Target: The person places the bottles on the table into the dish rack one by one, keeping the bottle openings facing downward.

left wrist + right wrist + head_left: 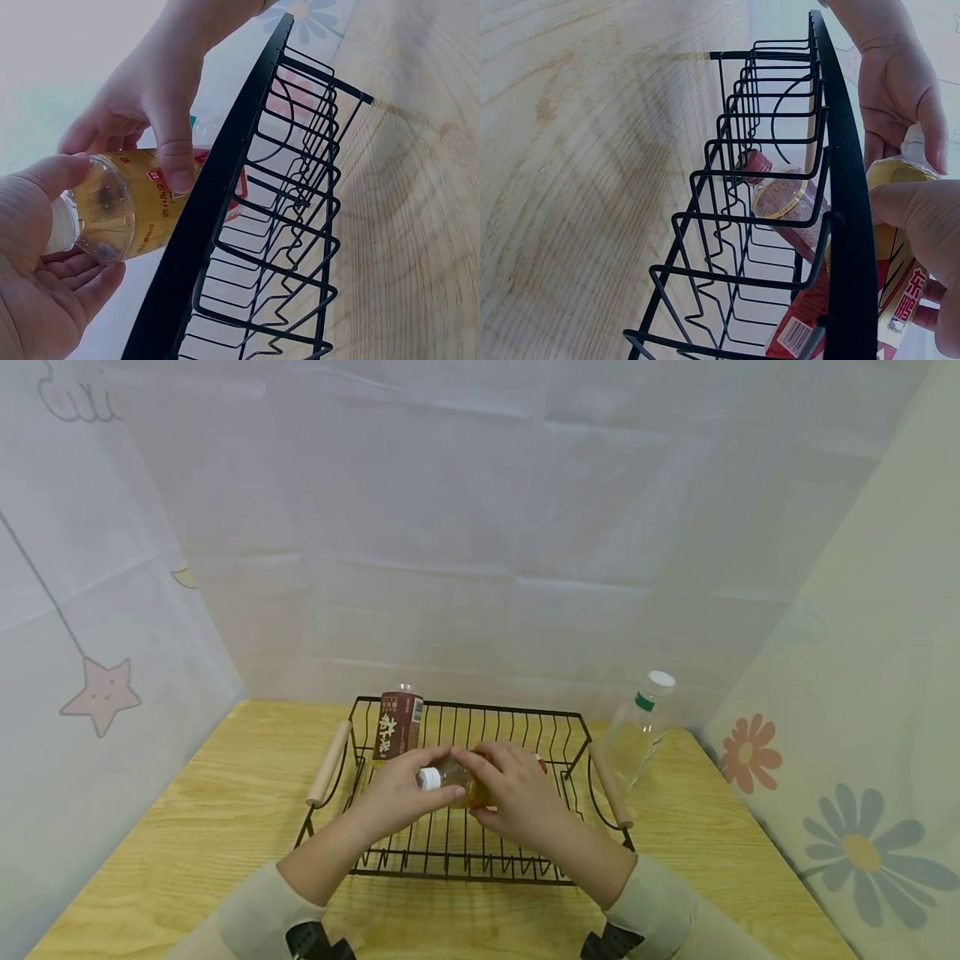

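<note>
A small bottle of amber liquid (459, 782) with a white cap lies sideways above a black wire rack (480, 860). My left hand (393, 793) holds its cap end, and my right hand (517, 793) grips its body. In the left wrist view my left hand's thumb (52, 174) sits on the amber bottle's (131, 214) shoulder, and my right hand (154, 90) pinches it from above. The right wrist view shows my right hand's thumb (919, 214) on the yellow label (904, 300), with my left hand (896, 90) behind.
A brown-labelled bottle (400, 727) leans in the rack's back left corner. Another bottle with a red cap (784, 206) lies in the rack under the hands. A clear bottle (639, 731) stands on the wooden table (187, 827) right of the rack. Cloth walls close in three sides.
</note>
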A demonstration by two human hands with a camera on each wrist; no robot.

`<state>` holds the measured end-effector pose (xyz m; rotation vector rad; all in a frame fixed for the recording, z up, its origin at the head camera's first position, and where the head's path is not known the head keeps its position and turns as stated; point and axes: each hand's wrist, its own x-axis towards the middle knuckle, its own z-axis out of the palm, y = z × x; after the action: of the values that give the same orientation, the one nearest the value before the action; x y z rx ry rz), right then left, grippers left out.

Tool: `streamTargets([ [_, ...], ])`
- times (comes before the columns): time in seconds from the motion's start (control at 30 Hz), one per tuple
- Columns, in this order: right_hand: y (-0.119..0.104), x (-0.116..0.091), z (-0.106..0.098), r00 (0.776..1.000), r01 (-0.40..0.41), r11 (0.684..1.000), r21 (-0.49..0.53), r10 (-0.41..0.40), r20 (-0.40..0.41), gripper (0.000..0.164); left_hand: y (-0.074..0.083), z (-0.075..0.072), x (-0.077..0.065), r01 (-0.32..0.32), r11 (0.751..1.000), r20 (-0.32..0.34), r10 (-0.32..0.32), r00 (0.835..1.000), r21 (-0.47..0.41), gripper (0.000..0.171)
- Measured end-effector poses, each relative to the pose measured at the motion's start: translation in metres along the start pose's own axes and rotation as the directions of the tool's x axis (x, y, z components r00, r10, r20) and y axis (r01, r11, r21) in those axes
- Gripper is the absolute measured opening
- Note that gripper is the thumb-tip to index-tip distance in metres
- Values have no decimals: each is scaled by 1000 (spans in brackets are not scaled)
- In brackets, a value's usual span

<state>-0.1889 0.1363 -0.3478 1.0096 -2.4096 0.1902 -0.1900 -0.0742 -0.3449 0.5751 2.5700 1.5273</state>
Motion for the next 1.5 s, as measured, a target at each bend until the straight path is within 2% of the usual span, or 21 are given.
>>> streamTargets([
  [0.13, 2, 1, -1, 1000, 12, 1000, -19, -12, -10, 80, -2, 1, -1, 7, 1000, -15, -7, 1000, -28, 69],
  [0.33, 6, 3, -3, 997, -37, 999, 9, 38, -60, 83, -6, 0, -1, 18, 996, -99, -27, 995, -88, 65],
  [0.43, 9, 2, -3, 990, -107, 991, 78, 113, -87, 86, -9, -1, -3, 27, 994, -141, -42, 989, -101, 66],
  [0.53, 11, 0, -4, 966, -228, 955, 191, 246, -76, 87, -11, -4, -5, 67, 991, -178, -86, 980, -111, 68],
  [0.6, 12, -2, -6, 935, -325, 903, 281, 352, -50, 87, -11, -5, -7, 84, 986, -190, -110, 976, -141, 68],
  [0.7, 15, -3, -8, 868, -452, 795, 404, 496, -7, 87, -12, -7, -9, 61, 980, -205, -100, 974, -188, 69],
  [0.8, 19, -2, -9, 800, -520, 652, 551, 598, 47, 86, -13, -8, -12, 11, 978, -219, -57, 974, -209, 68],
  [0.87, 22, 0, -9, 767, -529, 559, 639, 637, 77, 85, -13, -6, -14, -12, 981, -240, -36, 970, -193, 68],
  [0.93, 24, 1, -8, 740, -530, 473, 703, 663, 112, 83, -12, -4, -17, -14, 982, -256, -34, 966, -187, 67],
  [1.0, 25, 3, -7, 720, -533, 402, 744, 678, 149, 81, -11, -1, -19, -33, 979, -260, -20, 965, -200, 67],
  [1.1, 25, 4, -5, 693, -531, 289, 796, 690, 212, 79, -9, 4, -22, -83, 964, -258, 15, 966, -254, 66],
  [1.17, 24, 6, -5, 682, -520, 220, 826, 689, 246, 78, -8, 6, -22, -124, 951, -260, 49, 964, -282, 65],
  [1.27, 22, 8, -5, 678, -501, 174, 848, 687, 260, 76, -7, 9, -23, -149, 949, -275, 71, 959, -277, 65],
  [1.4, 19, 9, -9, 677, -479, 176, 860, 698, 234, 74, -6, 10, -24, -108, 962, -259, 40, 965, -253, 66],
  [1.5, 17, 11, -14, 685, -434, 182, 882, 703, 191, 76, -6, 11, -25, -61, 962, -204, 5, 979, -267, 70],
])
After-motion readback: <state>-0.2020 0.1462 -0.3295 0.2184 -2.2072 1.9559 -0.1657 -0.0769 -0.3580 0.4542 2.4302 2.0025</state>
